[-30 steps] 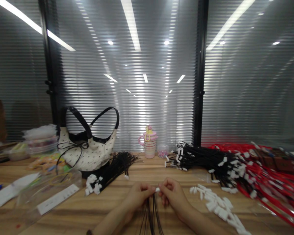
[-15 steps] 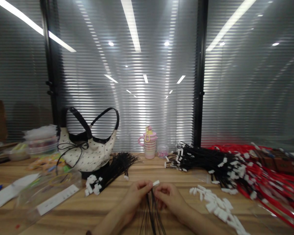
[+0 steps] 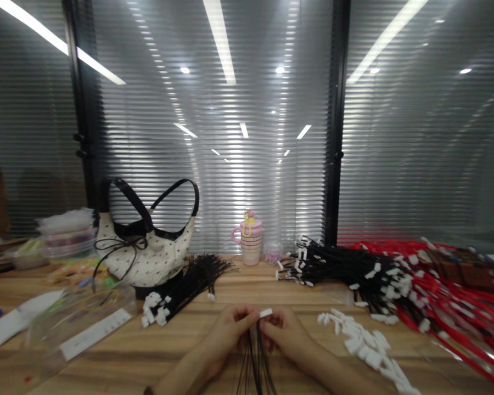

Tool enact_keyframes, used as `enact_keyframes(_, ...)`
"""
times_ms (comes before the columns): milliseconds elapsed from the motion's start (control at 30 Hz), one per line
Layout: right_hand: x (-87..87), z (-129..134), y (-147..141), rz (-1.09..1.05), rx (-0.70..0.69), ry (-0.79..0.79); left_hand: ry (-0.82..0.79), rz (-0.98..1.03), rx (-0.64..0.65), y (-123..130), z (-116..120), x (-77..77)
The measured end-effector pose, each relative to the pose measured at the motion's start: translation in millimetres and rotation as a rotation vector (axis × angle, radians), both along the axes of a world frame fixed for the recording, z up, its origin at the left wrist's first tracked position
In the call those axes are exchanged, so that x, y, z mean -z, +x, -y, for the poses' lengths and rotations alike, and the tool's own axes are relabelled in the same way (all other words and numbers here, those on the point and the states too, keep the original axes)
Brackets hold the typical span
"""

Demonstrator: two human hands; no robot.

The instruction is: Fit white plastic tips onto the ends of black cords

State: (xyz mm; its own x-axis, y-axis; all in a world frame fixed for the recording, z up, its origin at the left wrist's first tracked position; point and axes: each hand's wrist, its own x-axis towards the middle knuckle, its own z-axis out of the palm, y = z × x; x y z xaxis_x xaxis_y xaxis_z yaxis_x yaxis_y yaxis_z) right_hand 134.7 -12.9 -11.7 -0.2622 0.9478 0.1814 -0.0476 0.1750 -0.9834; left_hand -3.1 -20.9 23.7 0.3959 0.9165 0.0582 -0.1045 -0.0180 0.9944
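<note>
A small white plug connector [image 3: 265,313] sits between my two hands at the front middle of the table, tilted slightly up to its right. Thin black wires [image 3: 255,356] hang from it toward me, their lower ends fanned out. My left hand [image 3: 235,329] pinches the connector's left end between thumb and forefinger. On the other side, my right hand [image 3: 286,332] is closed, with thumb and forefinger at a black wire just below the connector. The exact contact of its fingertips is too small to make out.
Loose white connectors [image 3: 368,345] lie to the right. Behind them are bundled black wires [image 3: 337,266] and red cables [image 3: 456,307]. A black wire bundle [image 3: 189,282], a dotted handbag [image 3: 148,260] and a plastic bag [image 3: 41,334] are left. A pink cup [image 3: 252,244] stands at the back.
The connector has shifted slightly right and turned flatter. My right hand has moved up closer to it and to my left hand, which keeps its pinch.
</note>
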Motion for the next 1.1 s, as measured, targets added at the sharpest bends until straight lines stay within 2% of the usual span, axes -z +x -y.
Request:
enact_keyframes(167, 0.1, 3, -3, 0.0, 0.04, -0.009, -0.032, 0.015, 0.027, -6, -11, 11.7)
enact_keyframes(267, -3.2, 3, 1, 0.014, 0.059, -0.032, -0.059, 0.084, -0.001, -11, -21, 18.5)
enact_keyframes(400, -17.6, -2, 21, -0.052, 0.025, -0.194, -0.119, 0.165, -0.042, -14, -28, 20.3)
enact_keyframes(467, -32.6, -5, 38, -0.061, -0.034, -0.263, -0.154, 0.171, -0.036, -16, -29, 18.8)
enact_keyframes(567, -64.1, -6, 70, -0.162, -0.118, -0.243, -0.192, 0.196, -0.035, -17, -29, 17.0)
enact_keyframes(733, -117.8, 11, 121, -0.39, -0.153, -0.095, -0.252, 0.235, -0.062, -18, -32, 17.0)
enact_keyframes(833, -135.5, 25, 140, -0.402, -0.154, -0.022, -0.282, 0.227, -0.073, -19, -34, 16.7)
enact_keyframes(967, -138.3, 30, 146, -0.337, -0.196, 0.027, -0.303, 0.189, -0.043, -20, -35, 14.7)
enact_keyframes(1100, -121.7, 15, 124, -0.302, -0.117, 0.082, -0.321, 0.101, 0.033, -20, -32, 8.3)
